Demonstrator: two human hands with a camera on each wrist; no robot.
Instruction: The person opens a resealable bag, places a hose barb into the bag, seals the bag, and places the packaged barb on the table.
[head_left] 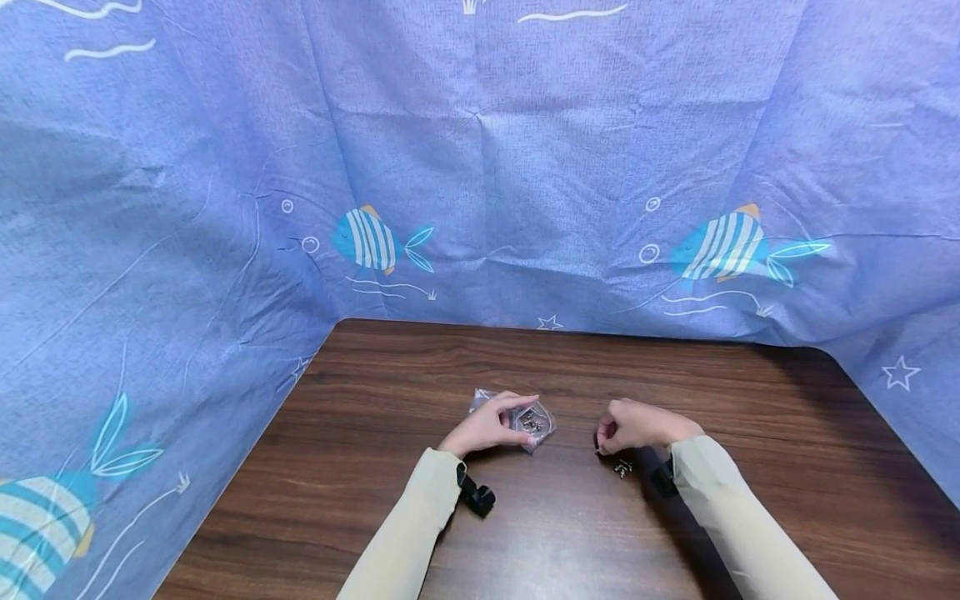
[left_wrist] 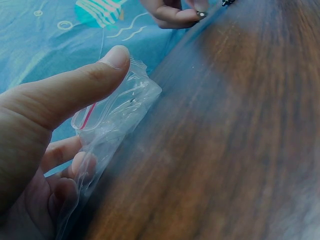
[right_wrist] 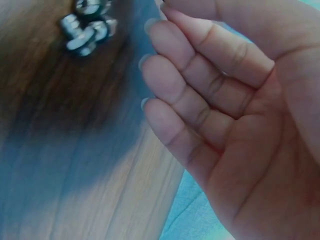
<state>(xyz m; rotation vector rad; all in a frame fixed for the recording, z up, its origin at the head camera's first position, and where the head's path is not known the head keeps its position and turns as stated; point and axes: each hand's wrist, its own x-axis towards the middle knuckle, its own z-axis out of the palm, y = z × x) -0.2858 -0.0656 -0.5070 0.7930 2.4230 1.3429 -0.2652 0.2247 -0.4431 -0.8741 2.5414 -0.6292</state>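
Observation:
My left hand (head_left: 491, 423) holds a clear zip bag (head_left: 551, 419) on the brown table, thumb at the near side and fingers around the far side. Several small metal screws (head_left: 531, 422) show inside it. In the left wrist view the bag (left_wrist: 135, 95) has a red line along its zip, and the thumb lies across it. To the right, my right hand (head_left: 636, 423) pinches one small screw (left_wrist: 201, 14) between thumb and index fingertip, low over the table. Beside that hand lies a small pile of shiny screws (head_left: 622, 468), blurred in the right wrist view.
The dark wood-grain table (head_left: 405, 358) reaches back to a blue fish-print cloth (head_left: 555, 183) hanging behind and at both sides. Black straps with camera mounts (head_left: 477, 497) sit at both wrists, close over the tabletop.

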